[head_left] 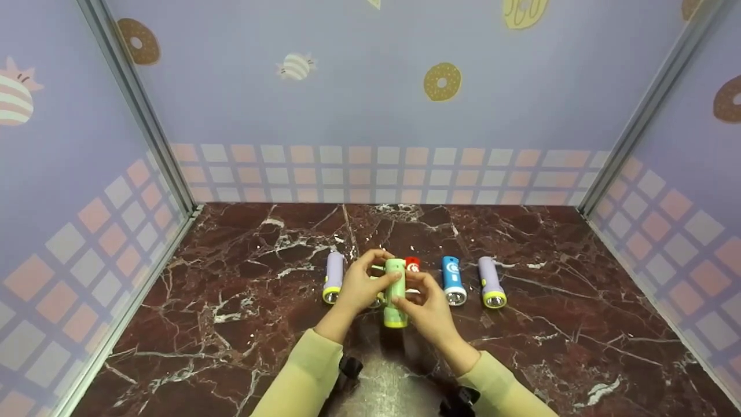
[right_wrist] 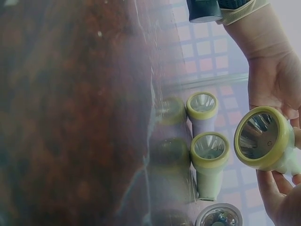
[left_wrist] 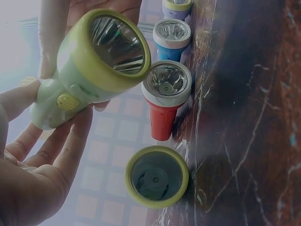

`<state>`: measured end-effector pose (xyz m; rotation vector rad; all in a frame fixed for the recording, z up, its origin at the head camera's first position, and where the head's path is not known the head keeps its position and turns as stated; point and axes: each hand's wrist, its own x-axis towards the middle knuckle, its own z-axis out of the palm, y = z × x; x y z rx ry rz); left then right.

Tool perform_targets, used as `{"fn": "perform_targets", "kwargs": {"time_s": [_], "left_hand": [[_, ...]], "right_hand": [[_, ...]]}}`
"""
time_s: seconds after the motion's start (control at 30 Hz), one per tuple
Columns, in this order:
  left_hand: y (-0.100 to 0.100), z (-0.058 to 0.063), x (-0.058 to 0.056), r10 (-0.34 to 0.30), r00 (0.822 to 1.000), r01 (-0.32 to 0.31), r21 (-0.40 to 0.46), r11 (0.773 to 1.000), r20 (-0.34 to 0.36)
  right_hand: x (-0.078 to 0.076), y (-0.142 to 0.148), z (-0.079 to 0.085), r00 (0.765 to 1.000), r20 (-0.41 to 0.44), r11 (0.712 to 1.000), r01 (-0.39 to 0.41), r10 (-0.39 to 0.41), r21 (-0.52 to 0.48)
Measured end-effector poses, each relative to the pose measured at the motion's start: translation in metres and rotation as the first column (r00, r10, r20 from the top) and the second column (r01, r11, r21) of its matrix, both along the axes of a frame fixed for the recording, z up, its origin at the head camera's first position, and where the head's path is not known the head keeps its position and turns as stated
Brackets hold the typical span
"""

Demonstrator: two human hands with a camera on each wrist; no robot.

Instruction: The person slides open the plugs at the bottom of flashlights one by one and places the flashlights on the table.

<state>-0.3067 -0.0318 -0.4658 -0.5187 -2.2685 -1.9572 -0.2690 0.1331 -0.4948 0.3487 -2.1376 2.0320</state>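
Note:
Between both hands is a pale green flashlight [head_left: 396, 295] with a yellow-green rim, its lens end toward the person. My left hand [head_left: 360, 285] grips it from the left, thumb near its tail end. From the other side my right hand [head_left: 433, 313] holds it, thumb lying along the body. The left wrist view shows the flashlight's yellow button [left_wrist: 68, 101] and the reflector inside its head. Just past the hands, a second green flashlight [right_wrist: 209, 162] and a red flashlight [head_left: 412, 264] lie on the table, both partly hidden in the head view.
A purple flashlight [head_left: 334, 277] lies to the left of the hands. On the right are a blue flashlight [head_left: 453, 278] and another purple flashlight [head_left: 490, 281], all in one row on the dark red marbled table [head_left: 243, 347]. Patterned walls [head_left: 370, 116] close off the back and sides.

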Motion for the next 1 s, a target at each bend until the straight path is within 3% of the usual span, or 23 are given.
{"fn": "perform_targets", "kwargs": {"time_s": [0.53,0.83,0.9,1.0], "left_hand": [[0.004,0.0,0.001,0.025,1.0,-0.025,-0.018,1.0,-0.011],[0.002,0.031,0.024,0.012,1.0,-0.012,-0.014,1.0,-0.016],[0.002,0.03,0.023,0.011,1.0,-0.011,-0.018,1.0,-0.015],[0.003,0.018,0.014,0.012,1.0,-0.012,-0.026,1.0,-0.008]], "right_hand": [[0.0,-0.001,0.0,1.0,-0.01,1.0,-0.004,0.004,0.004],[0.0,-0.001,0.0,1.0,-0.003,1.0,0.003,-0.003,0.012],[0.0,-0.001,0.0,1.0,-0.003,1.0,0.006,-0.006,0.016],[0.0,-0.001,0.0,1.0,-0.002,1.0,0.006,-0.006,0.018]]}}
